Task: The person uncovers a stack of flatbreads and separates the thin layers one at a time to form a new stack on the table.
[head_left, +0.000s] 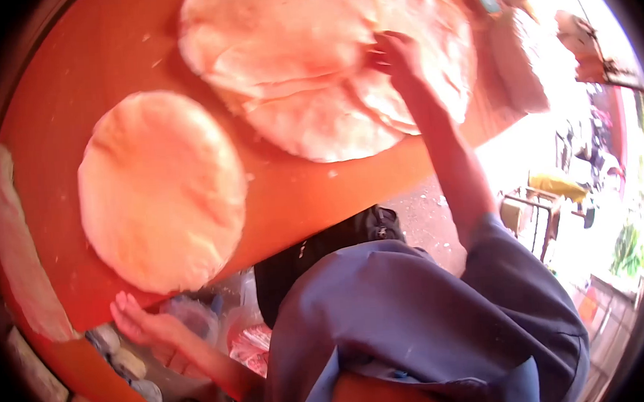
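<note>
Several large, thin, pale round flatbreads (pixel 282 34) lie overlapping at the far side of the orange table, with folds and loose edges. My right hand (pixel 399 52) reaches onto this pile, its bent fingers closed at the edge of one flatbread; the fingertips are partly hard to make out. Nearer to me on the left, a single round flatbread (pixel 163 192) lies flat with a slightly uneven surface. Just below its near edge, my left hand (pixel 144 324) is held with fingers stretched out and nothing in it.
The orange table (pixel 307 194) slants across the view. A long pale roll (pixel 22 249) lies along its left edge. At the back right stands a pale, bulky bundle (pixel 516 60). A black bag (pixel 325 249) sits below the near edge, and a metal-framed stand (pixel 533 214) is at right.
</note>
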Motion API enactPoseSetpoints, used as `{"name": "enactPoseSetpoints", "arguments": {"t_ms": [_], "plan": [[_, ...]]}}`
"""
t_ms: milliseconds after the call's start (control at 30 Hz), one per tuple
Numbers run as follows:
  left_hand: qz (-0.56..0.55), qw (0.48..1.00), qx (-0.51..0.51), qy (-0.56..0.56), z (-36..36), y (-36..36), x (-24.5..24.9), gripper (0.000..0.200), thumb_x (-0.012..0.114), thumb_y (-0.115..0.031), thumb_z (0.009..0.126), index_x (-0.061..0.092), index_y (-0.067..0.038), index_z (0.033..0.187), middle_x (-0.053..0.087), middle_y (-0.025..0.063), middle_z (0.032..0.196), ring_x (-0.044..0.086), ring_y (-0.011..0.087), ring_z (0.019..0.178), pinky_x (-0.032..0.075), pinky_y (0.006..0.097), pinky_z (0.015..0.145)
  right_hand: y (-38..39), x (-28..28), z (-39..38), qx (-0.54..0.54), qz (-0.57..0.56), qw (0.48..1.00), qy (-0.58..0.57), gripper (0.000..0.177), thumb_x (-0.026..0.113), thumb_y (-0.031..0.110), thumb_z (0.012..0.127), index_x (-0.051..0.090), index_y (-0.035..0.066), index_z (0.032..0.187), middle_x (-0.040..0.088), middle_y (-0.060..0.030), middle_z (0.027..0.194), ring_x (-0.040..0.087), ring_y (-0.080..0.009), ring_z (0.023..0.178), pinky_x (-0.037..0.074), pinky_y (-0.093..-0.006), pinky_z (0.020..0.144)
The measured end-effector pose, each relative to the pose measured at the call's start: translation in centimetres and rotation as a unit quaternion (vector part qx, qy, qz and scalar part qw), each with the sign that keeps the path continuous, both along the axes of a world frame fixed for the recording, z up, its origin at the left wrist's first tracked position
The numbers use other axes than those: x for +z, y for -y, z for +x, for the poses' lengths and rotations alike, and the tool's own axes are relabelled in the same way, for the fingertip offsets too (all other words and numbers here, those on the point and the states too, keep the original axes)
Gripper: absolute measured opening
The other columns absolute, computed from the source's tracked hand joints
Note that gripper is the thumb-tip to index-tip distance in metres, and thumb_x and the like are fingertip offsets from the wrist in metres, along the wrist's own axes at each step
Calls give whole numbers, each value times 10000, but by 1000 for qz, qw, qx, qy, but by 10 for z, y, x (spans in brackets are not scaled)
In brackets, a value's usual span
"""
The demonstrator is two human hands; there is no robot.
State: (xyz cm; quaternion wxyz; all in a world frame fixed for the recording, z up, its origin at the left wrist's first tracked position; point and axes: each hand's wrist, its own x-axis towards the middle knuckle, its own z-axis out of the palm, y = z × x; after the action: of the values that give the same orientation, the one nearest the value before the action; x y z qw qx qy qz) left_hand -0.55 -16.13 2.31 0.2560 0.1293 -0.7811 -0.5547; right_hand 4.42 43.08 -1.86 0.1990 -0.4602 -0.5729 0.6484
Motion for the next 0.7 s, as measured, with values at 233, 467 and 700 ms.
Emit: {"name": "enactPoseSetpoints", "arguments": {"t_ms": [233, 467, 700], "plan": [[57, 974, -212, 58, 26, -103, 25, 360, 531, -161, 990, 506, 87, 1249, 635, 187, 1110, 615, 249, 1037, 507, 338, 911, -21, -25, -1, -25, 203, 973, 111, 633, 785, 154, 759, 496, -104, 1258, 639, -168, 821, 649, -213, 642, 544, -315, 458], [129, 882, -394, 222, 63, -195, -2, 290, 498, -144, 1000, 507, 30, 1231, 630, 121, 1059, 609, 186, 974, 504, 289, 833, -18, -12, -11, -41, -35, 998, -13, 253, 719, 169, 784, 641, -69, 753, 572, -117, 610, 541, -193, 460, 404, -326, 397], [259, 760, -480, 353, 66, -273, -17, 304, 466, -210, 1023, 514, -17, 1253, 638, 101, 1014, 625, 177, 941, 508, 279, 802, 10, -13, -38, 43, 15, 993, -107, 281, 701, 170, 783, 578, 8, 590, 537, -97, 546, 536, -177, 463, 381, -302, 406]]}}
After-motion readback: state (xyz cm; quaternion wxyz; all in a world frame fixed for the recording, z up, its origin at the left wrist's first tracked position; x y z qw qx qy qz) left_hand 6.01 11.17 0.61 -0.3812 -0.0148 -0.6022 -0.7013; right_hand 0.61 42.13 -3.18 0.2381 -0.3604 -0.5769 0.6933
